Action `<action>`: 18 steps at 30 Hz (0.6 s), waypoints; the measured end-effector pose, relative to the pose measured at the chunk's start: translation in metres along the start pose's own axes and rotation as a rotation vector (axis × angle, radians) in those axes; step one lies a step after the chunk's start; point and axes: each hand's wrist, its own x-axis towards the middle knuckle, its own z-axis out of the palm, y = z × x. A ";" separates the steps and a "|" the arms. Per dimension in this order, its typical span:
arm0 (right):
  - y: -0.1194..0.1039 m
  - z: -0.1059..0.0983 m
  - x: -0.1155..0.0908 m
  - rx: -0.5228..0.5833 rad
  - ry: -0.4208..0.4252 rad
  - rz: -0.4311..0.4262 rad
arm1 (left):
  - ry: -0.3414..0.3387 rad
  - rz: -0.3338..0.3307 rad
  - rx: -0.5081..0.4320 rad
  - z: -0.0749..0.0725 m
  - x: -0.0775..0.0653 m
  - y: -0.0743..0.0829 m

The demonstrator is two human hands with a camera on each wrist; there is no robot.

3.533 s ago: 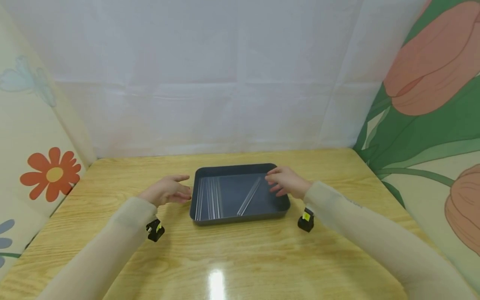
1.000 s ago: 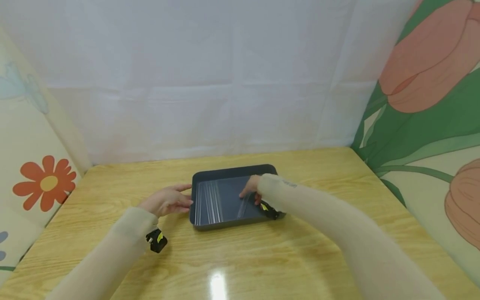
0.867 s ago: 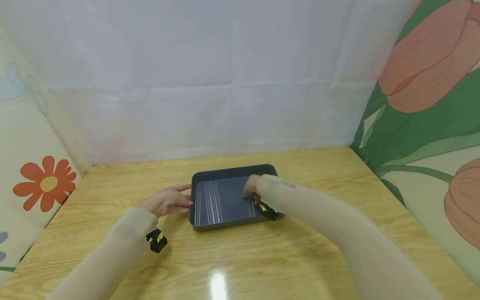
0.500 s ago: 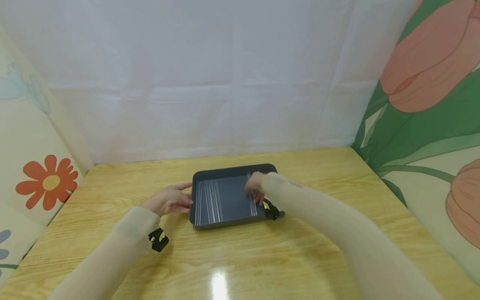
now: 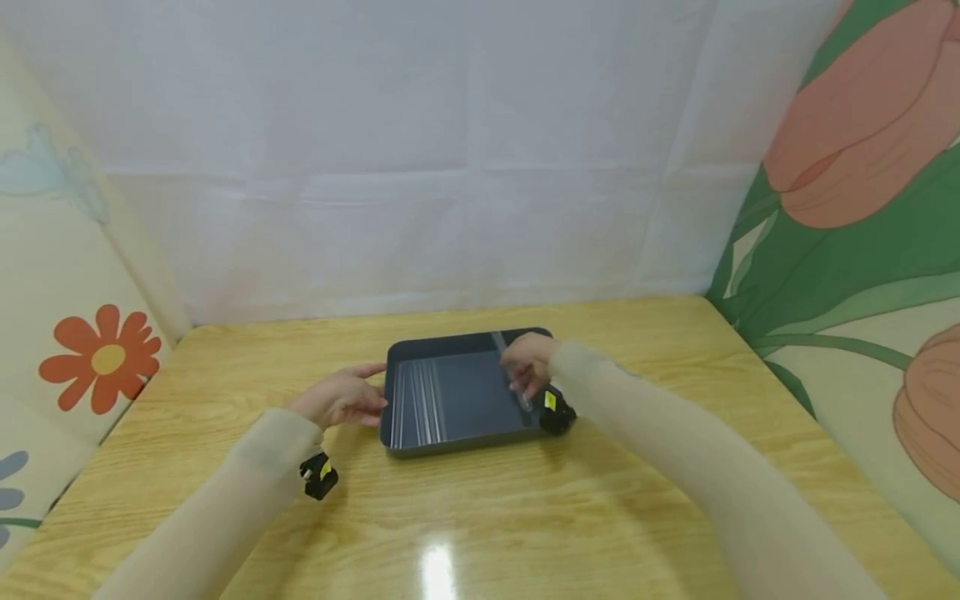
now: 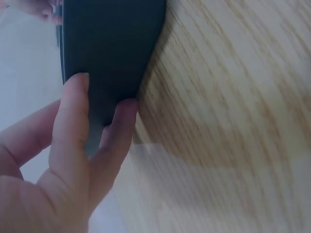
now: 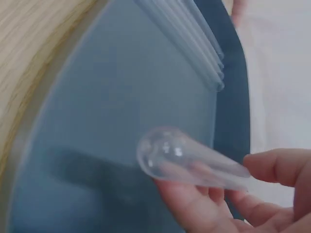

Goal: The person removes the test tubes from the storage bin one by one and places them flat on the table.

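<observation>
My right hand pinches a clear, round-bottomed test tube between thumb and fingers. It holds the tube tilted over the right part of a dark blue-grey tray, the rounded end pointing toward me. In the right wrist view, that rounded end is raised above the tray floor and casts a shadow there. Several more clear test tubes lie side by side along the tray's left side. My left hand touches the tray's outer left wall with its fingertips, the fingers loosely extended.
The tray stands on a wood-grain table. A white cloth hangs behind, and flower-printed panels flank both sides. Each wrist carries a small black camera.
My right hand reached into the tray, took hold of the slanted test tube, lifted it off the floor and shifted right with it. My left hand came to touch the tray wall.
</observation>
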 end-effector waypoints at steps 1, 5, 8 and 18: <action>0.000 -0.001 0.000 0.021 -0.008 -0.003 | -0.002 0.002 0.004 0.000 0.000 0.000; 0.001 -0.007 -0.002 0.069 -0.045 -0.035 | -0.005 -0.005 -0.004 0.001 -0.001 0.000; 0.002 -0.011 -0.005 0.085 -0.061 -0.067 | 0.006 -0.011 -0.006 0.002 -0.001 0.001; 0.003 -0.017 -0.018 0.117 -0.114 -0.145 | 0.031 -0.019 0.022 0.003 -0.004 0.002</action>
